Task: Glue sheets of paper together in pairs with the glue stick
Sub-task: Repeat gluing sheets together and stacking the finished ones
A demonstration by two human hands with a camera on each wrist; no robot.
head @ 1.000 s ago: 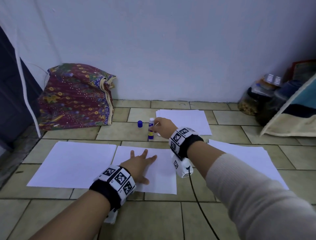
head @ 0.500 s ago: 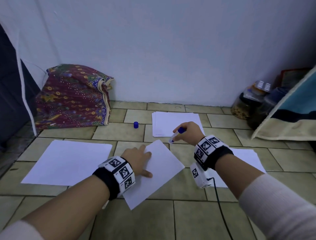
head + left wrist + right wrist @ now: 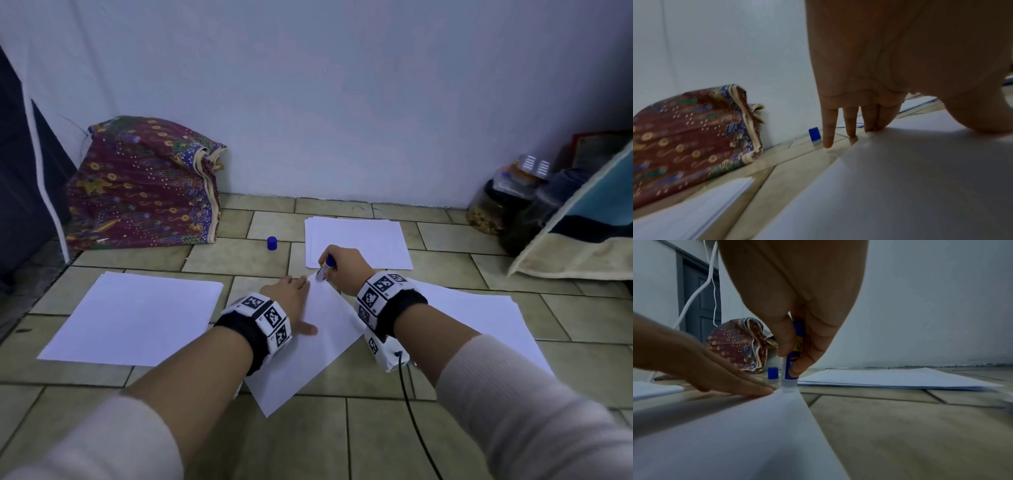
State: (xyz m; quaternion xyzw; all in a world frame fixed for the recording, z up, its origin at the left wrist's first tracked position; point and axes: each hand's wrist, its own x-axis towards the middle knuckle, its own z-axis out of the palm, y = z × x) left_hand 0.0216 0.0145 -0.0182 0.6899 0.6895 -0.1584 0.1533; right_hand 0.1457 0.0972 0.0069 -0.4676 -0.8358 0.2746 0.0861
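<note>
A white sheet (image 3: 322, 339) lies turned at an angle on the tiled floor in front of me. My left hand (image 3: 291, 301) lies flat on it with straight fingers (image 3: 851, 123), pressing it down. My right hand (image 3: 342, 270) grips the blue glue stick (image 3: 794, 356) upright, tip down. The stick's tip touches the sheet's far corner (image 3: 789, 391). The glue stick (image 3: 325, 269) shows only partly in the head view. Its blue cap (image 3: 272, 243) stands alone on the floor further back.
A stack of white paper (image 3: 359, 243) lies beyond my right hand. More sheets lie at the left (image 3: 137, 315) and at the right (image 3: 479, 318). A patterned cloth bundle (image 3: 144, 185) sits against the wall; jars (image 3: 493, 205) and a cushion (image 3: 589, 226) stand at the right.
My right hand picked the glue stick up from beside its cap and brought it down onto the sheet's corner. My left hand turned the sheet to an angle and still presses it.
</note>
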